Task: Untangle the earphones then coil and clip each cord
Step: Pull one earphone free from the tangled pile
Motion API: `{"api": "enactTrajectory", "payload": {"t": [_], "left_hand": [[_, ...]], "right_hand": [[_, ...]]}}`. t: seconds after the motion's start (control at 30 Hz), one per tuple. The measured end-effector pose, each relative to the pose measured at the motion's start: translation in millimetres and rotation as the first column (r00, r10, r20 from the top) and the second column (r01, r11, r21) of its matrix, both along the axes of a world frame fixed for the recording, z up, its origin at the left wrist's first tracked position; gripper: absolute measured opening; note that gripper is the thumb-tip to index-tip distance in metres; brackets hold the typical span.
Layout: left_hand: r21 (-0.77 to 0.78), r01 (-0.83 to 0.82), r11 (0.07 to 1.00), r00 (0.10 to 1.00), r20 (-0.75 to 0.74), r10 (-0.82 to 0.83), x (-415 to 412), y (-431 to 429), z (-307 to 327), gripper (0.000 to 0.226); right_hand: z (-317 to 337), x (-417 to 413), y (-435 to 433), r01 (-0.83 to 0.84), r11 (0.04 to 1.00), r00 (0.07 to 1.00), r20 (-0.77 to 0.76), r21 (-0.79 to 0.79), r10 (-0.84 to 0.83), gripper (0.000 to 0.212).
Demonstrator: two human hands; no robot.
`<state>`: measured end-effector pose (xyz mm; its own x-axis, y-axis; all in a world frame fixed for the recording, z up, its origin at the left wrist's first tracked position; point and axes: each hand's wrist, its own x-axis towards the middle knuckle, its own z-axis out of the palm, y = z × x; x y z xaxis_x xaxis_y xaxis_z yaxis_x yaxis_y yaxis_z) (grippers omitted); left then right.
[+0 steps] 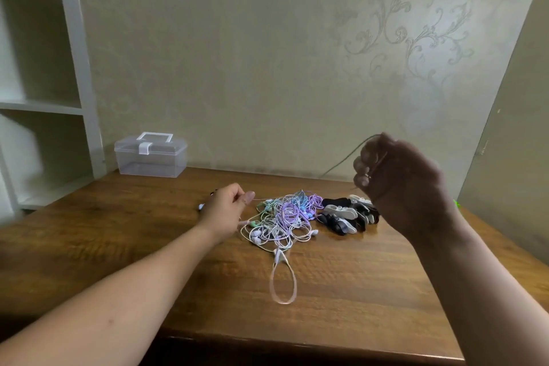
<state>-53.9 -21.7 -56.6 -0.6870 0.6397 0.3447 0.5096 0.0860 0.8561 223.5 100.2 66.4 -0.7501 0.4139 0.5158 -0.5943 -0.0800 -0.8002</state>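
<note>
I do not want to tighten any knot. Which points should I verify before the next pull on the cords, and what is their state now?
1. Right hand grips the grey cord: ok.
2. Left hand pinches a thin cord at the edge of the tangle: ok.
3. Both hands hold the same cord: cannot tell.
4. Tangle undone: not ok.
5. Clips lie ready beside the tangle: ok.

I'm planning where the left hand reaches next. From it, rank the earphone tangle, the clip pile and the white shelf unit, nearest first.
From the left hand, which pinches a cord:
1. Earphone tangle, just to its right on the table.
2. Clip pile, farther right, beyond the tangle.
3. White shelf unit, off the table to the left.
</note>
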Motion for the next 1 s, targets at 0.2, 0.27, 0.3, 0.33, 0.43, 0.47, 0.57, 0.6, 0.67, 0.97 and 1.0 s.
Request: {"api": "enactTrajectory", "payload": {"t": [0.2,0.27,0.3,0.33,0.43,0.47,0.57,0.6,0.67,0.97,1.0], "left_hand": [[-0.198,-0.129,0.972,0.811,-0.584,-0.011,1.7,-19.1,-10.4,0.041],[-0.204,-0.174,0.963,0.706,-0.707,-0.022,-6.4,-16.9,-16.0,0.038],[-0.206,-0.178,0.962,0.674,-0.738,-0.033,-9.5,-15.3,-18.4,0.034],[-0.214,-0.176,0.961,0.657,-0.752,-0.046,-13.6,-14.3,-21.2,0.030],[-0.255,-0.209,0.944,0.710,-0.703,-0.032,-31.4,-16.4,-34.1,0.016],[-0.270,-0.254,0.929,0.756,-0.655,0.017,-35.6,-18.1,-37.8,0.016],[-0.166,-0.168,0.972,0.981,-0.127,0.148,-32.4,-14.9,-31.7,0.028],[-0.045,-0.095,0.994,0.980,0.171,0.101,-25.9,-11.1,-25.1,0.028],[0.146,-0.011,0.989,0.852,0.520,-0.067,-12.6,-4.3,-4.8,0.026],[0.106,0.170,0.980,0.980,0.087,-0.180,27.3,27.8,58.4,0.017],[0.095,0.170,0.981,0.985,-0.001,-0.171,30.7,32.5,60.3,0.017]], "right_hand": [[2.0,3.1,1.5,0.089,0.996,0.994,0.067,0.003,-0.089,0.040],[0.2,2.6,0.1,0.122,0.992,0.988,0.091,-0.003,-0.122,0.040],[-0.3,2.4,-0.5,0.131,0.991,0.988,0.087,0.003,-0.130,0.038],[-0.3,1.8,-1.1,0.140,0.990,0.987,0.078,0.015,-0.141,0.034],[1.9,1.8,1.4,0.166,0.986,0.985,0.048,0.032,-0.167,0.025],[3.3,2.5,2.7,0.167,0.986,0.985,0.039,0.027,-0.168,0.024],[4.8,3.4,5.5,0.163,0.986,0.986,0.040,0.019,-0.164,0.025],[2.6,2.2,6.0,0.169,0.985,0.984,0.055,0.035,-0.170,0.027],[-5.5,-1.7,7.3,0.215,0.966,0.965,0.123,0.140,-0.233,0.035],[-56.6,-33.2,-8.9,0.267,0.603,0.613,0.350,0.752,-0.708,0.032],[-57.3,-41.1,-15.3,0.260,0.630,0.650,0.351,0.731,-0.675,0.030]]}}
